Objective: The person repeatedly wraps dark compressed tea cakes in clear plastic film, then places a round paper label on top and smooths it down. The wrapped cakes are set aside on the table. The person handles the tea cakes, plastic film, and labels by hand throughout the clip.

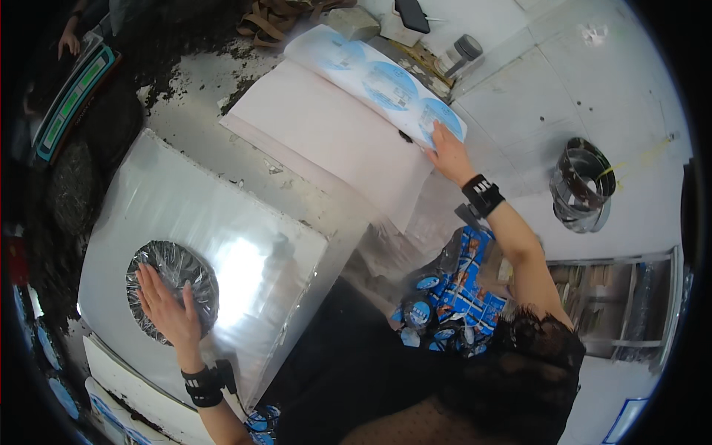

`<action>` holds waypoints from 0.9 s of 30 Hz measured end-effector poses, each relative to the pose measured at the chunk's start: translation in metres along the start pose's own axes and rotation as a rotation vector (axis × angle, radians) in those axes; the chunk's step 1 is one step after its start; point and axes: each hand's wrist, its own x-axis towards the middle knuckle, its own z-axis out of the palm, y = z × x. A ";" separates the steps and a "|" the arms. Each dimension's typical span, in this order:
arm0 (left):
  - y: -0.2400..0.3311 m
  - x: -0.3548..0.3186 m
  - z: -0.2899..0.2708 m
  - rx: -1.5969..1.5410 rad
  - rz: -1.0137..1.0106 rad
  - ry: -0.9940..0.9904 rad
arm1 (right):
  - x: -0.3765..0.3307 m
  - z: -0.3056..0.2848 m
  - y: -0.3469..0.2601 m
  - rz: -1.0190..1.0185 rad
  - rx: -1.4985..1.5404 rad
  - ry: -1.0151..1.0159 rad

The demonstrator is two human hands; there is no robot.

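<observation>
A broad grey work surface (208,89), dusted with dark crumbs, fills the upper left. On its lower left lies a large square sheet of clear shiny plastic film (222,245), one corner pointing up toward the far side and its lower edge running toward the person's body. Beyond it sits a pale pink rectangular pad of paper (326,141), its long axis running from upper left to lower right. Along the pad's far edge lies a long white backing strip carrying round blue labels (378,74); the strip's long axis also runs from upper left down to the right, ending under the right hand.

A heap of blue and white printed packets (452,289) lies in front of the person's dark lace sleeve, and a shiny metal cylinder-shaped can (582,185) stands well apart on the white floor at right. Under the film, near its lower left, rests a round dark compressed cake (174,285), lying flat.

The left hand (167,304) lies open, fingers spread, palm pressed flat on the film over the cake. The right hand (449,152) is also open and flat, fingers extended onto the nearest blue label at the strip's lower end. Both wrists wear black straps. The two hands are far apart, neither closed on anything.
</observation>
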 end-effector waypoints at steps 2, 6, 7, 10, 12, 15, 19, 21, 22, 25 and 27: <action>0.000 0.000 0.000 0.013 0.004 0.015 | 0.001 0.001 -0.002 0.078 -0.004 -0.119; 0.000 0.002 -0.001 -0.015 0.030 0.055 | -0.007 0.014 0.002 0.238 0.366 -0.200; 0.001 0.002 -0.001 -0.018 0.022 0.055 | -0.006 0.010 0.005 0.261 0.490 0.002; 0.003 0.001 -0.001 -0.020 -0.009 0.046 | -0.014 0.003 -0.009 0.076 0.107 0.214; 0.003 0.000 -0.002 -0.021 -0.004 0.052 | -0.013 -0.002 -0.012 0.098 -0.005 0.093; 0.003 0.000 -0.004 -0.002 0.006 0.045 | -0.013 0.016 0.006 0.204 0.187 -0.191; 0.002 0.001 -0.004 0.008 0.000 0.041 | -0.024 0.050 0.093 0.446 1.002 0.129; 0.003 0.003 -0.003 0.012 0.027 0.072 | -0.030 0.035 0.145 0.381 0.917 0.122; 0.003 0.004 -0.004 -0.029 0.038 0.097 | -0.032 0.018 0.162 0.206 0.580 0.179; 0.005 0.004 -0.007 -0.135 0.006 0.062 | -0.007 -0.092 0.173 0.090 -0.169 0.675; 0.007 0.001 -0.011 -0.130 -0.115 -0.056 | 0.032 -0.135 0.096 0.463 0.774 0.672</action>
